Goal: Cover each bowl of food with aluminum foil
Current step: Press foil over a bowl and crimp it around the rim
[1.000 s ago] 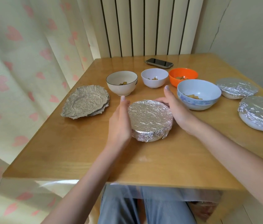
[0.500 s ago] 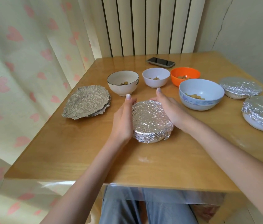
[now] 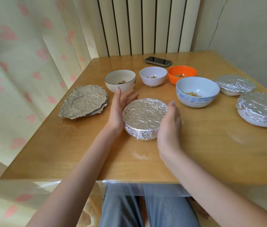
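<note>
Single head-worn wide-angle view looked forward and steeply down from above the near edge of the wooden table (image 3: 211,154), close over it. Curtain (image 3: 23,71) lay left, wall (image 3: 252,38) right. No second view was supplied.

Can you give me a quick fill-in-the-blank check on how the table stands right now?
1. The number of bowls already covered with foil is ____.
2. The left hand and right hand flank the foil-covered bowl nearest the ____ edge of the table.
3. The uncovered bowl beside the phone is coloured ____.
4. The stack of spare foil sheets lies on the ____ side of the table.

Missing words: three; front; orange; left
</note>
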A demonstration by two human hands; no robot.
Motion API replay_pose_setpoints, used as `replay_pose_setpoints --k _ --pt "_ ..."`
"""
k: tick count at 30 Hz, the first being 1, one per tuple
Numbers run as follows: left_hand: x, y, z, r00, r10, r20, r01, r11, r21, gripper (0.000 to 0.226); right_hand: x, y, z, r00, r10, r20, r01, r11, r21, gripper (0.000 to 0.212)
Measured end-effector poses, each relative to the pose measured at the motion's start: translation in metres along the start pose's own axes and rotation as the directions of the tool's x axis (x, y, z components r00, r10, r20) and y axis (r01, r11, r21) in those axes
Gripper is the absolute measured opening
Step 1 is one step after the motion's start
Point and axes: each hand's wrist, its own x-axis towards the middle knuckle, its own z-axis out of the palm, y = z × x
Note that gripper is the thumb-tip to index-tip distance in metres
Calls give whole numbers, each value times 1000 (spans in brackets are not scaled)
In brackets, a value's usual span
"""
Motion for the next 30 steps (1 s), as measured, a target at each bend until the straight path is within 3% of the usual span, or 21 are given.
replay_pose_setpoints --k 3,5,9,12,14,16,18,19,21,22,24,27,30 --pt "-4 1 3 1000 -11 -19 12 999 36 73 7 3 8 997 -28 -73 31 999 35 39" --pt "-7 -3 6 995 -15 -101 18 999 29 75 15 1 8 998 -14 -59 15 1000 18 39" --pt "-12 -20 15 924 9 -382 13 998 56 78 35 -4 8 992 39 122 -33 998 -49 53" --pt "-23 -21 27 863 69 -501 -38 997 72 56 52 -4 5 962 104 251 -98 994 -39 59" --pt "-25 -21 28 867 117 -484 -63 990 127 52 58 -5 1 931 107 349 -91 994 -63 65" --pt "-26 -21 16 912 116 -393 -60 987 151 75 61 -5 -1 921 69 383 -20 991 -130 69" --pt "-27 -22 -6 944 187 -273 -133 970 206 102 61 -6 -10 957 -35 287 77 987 -138 59" --pt "-31 -18 -18 949 269 -163 -215 933 290 103 58 -6 -19 970 -109 219 137 984 -116 47" --pt "-37 3 -37 907 388 163 -417 773 479 91 44 -8 -47 942 -292 163 320 929 -188 21" --pt "-37 16 -44 868 369 334 -497 665 558 92 34 -10 -61 907 -367 207 413 869 -273 11" --pt "-32 46 -40 793 194 577 -597 432 676 109 18 -7 -83 837 -419 352 540 734 -413 8" --pt "-12 68 -9 719 -123 684 -681 74 729 134 2 -1 -83 749 -408 522 657 562 -503 21" --pt "10 67 19 682 -351 642 -712 -119 692 141 -3 0 -70 728 -419 542 683 511 -522 32"
